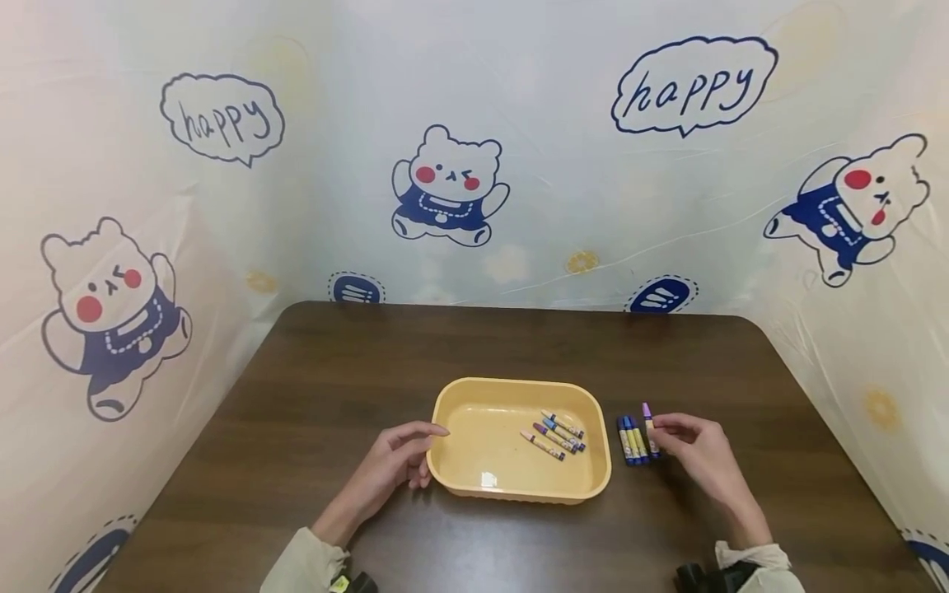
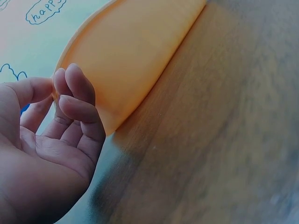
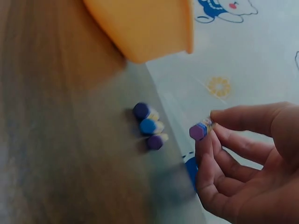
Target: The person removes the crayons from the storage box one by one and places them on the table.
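Note:
A yellow plastic tray stands on the table. My left hand holds its left rim, index finger over the edge and the other fingers curled outside the wall. Between thumb and fingertips, my right hand pinches a purple crayon; its flat purple end faces the right wrist camera. Three crayons lie side by side just left of that hand, with dark blue, blue and purple ends. Inside the tray, towards its right, lie several crayons, among them a pale pink one and a purple one.
The dark wooden table has rounded far corners. A pale curtain printed with bears and the word "happy" hangs behind it and along both sides. Dark straps with devices sit at both wrists, by the light sleeves.

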A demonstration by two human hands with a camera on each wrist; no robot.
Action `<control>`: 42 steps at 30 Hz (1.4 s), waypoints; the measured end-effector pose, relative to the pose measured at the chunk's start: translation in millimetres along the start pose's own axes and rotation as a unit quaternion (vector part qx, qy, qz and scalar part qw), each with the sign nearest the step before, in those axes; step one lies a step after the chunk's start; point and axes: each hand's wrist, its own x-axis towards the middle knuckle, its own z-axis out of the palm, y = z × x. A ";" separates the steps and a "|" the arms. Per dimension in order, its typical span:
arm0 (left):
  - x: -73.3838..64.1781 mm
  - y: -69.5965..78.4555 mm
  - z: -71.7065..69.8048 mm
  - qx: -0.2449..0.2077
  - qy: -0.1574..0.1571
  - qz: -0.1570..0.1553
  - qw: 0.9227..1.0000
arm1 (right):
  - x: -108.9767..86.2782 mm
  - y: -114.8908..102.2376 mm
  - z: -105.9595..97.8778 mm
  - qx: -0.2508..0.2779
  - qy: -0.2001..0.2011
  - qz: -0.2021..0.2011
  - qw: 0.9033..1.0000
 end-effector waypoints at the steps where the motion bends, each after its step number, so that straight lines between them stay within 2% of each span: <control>1: -0.2 0.3 -0.3 0.000 0.002 0.001 1.000 | 1.2 1.2 0.5 -0.010 0.004 0.003 1.000; 7: 2.1 0.6 -1.3 0.000 0.000 0.006 1.000 | 6.2 6.5 2.6 -0.073 0.021 0.016 0.997; 15: 4.1 -2.0 -1.4 0.003 -0.002 0.001 1.000 | 8.2 16.0 6.1 -0.113 0.012 0.020 0.993; 42: 0.8 -2.0 -1.7 0.000 0.004 -0.001 1.000 | 5.6 9.8 12.8 -0.119 -0.007 0.023 0.993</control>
